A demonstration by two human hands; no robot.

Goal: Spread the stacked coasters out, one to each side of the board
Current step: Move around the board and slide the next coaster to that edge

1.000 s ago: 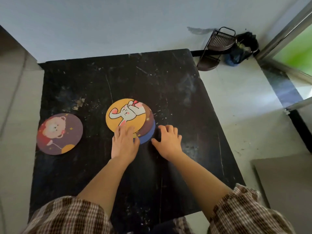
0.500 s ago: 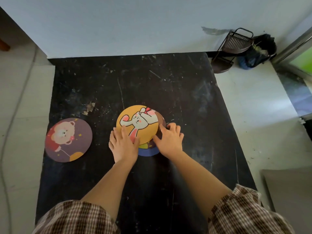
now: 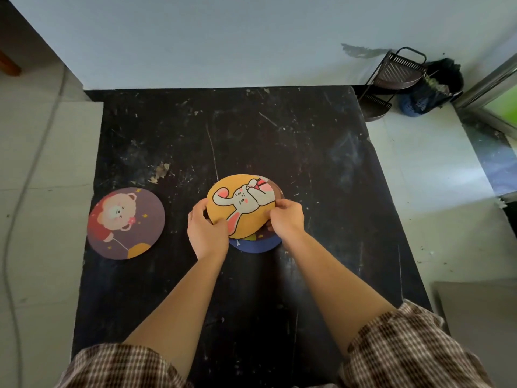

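Observation:
A round yellow coaster with a white rabbit (image 3: 242, 205) is tilted up off the stack at the middle of the black board (image 3: 279, 141). My left hand (image 3: 205, 229) grips its left edge and my right hand (image 3: 285, 219) grips its right edge. Under it lie a brown coaster (image 3: 277, 189), only its right rim showing, and a blue coaster (image 3: 256, 245) sticking out toward me. A purple coaster with a bear (image 3: 126, 222) lies flat at the board's left side, apart from both hands.
The board rests on a pale tiled floor against a white wall. A dark wire rack (image 3: 391, 82) and a dark bag (image 3: 432, 88) stand at the far right corner. A cable (image 3: 16, 197) runs along the floor on the left. A grey slab (image 3: 475, 306) lies at right.
Both hands went from resting flat at the stack's near edge to gripping the yellow rabbit coaster by its sides, and it has lifted off the coasters beneath.

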